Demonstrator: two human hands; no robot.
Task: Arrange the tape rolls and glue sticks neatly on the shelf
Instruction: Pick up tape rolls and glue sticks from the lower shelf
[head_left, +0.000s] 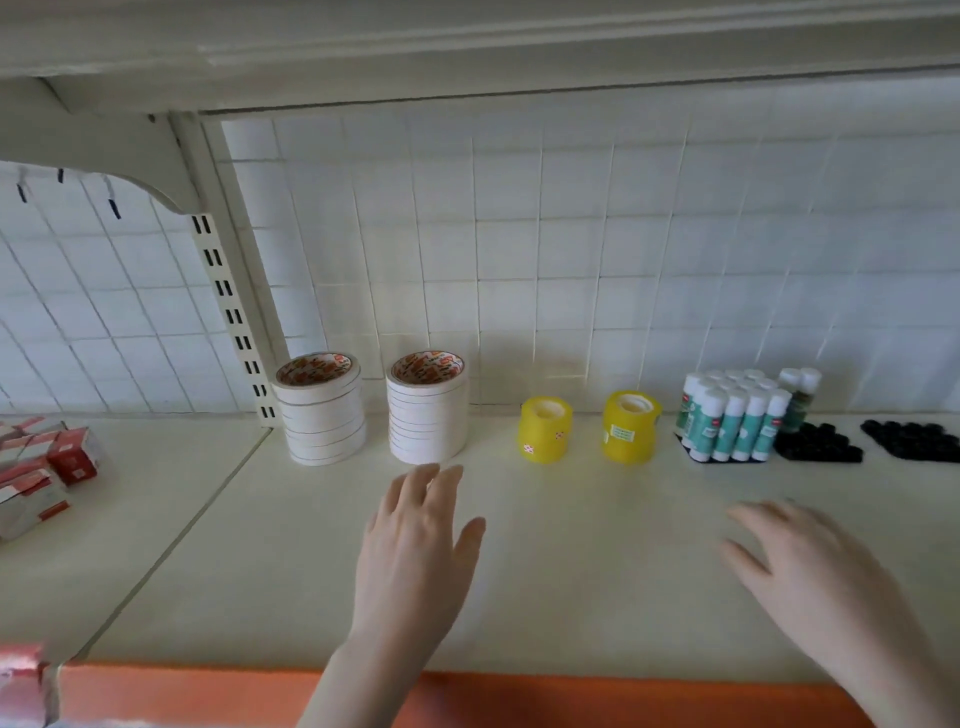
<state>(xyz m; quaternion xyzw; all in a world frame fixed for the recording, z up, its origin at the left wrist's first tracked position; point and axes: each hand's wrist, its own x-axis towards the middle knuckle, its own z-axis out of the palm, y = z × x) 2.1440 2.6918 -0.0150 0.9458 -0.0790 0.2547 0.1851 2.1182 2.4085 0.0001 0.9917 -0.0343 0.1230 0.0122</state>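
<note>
Tape rolls (428, 410) and glue sticks (732, 421) line the shelf (597, 545) across mid-frame. Left hand (415, 551), lower centre, reaches forward, fingers straight, holding nothing. Right hand (821, 571), lower right, hovers palm-down, fingers spread and relaxed.

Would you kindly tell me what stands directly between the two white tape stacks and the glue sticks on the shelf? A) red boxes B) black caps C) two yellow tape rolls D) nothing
C: two yellow tape rolls stand between the right white tape stack and the glue sticks.
</note>
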